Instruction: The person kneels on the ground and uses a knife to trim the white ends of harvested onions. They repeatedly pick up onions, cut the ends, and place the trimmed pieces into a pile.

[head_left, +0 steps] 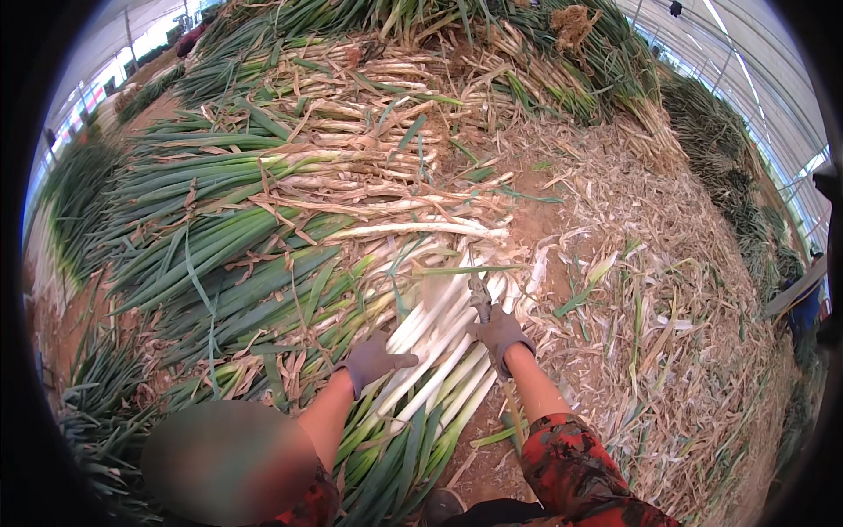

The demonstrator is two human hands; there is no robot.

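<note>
A bundle of peeled long green onions (439,329) lies in front of me, white stems toward the far right and green leaves toward my body. My left hand (373,360), in a grey glove, rests against the left side of the stems. Its thumb is stretched across them, apart from the fingers, which are partly hidden. On the bundle's right side, my gloved right hand (500,336) is closed round a small greyish hand tool (479,294), whose exact kind I cannot make out. A thin green leaf strip (465,270) crosses the stems just beyond the tool.
Unpeeled green onions (263,180) with dry brown leaves lie in a wide heap to the left and beyond. Dry husks and leaf scraps (650,325) cover the ground at right. More onions (729,149) line the far right side. A blurred round patch hides the lower left.
</note>
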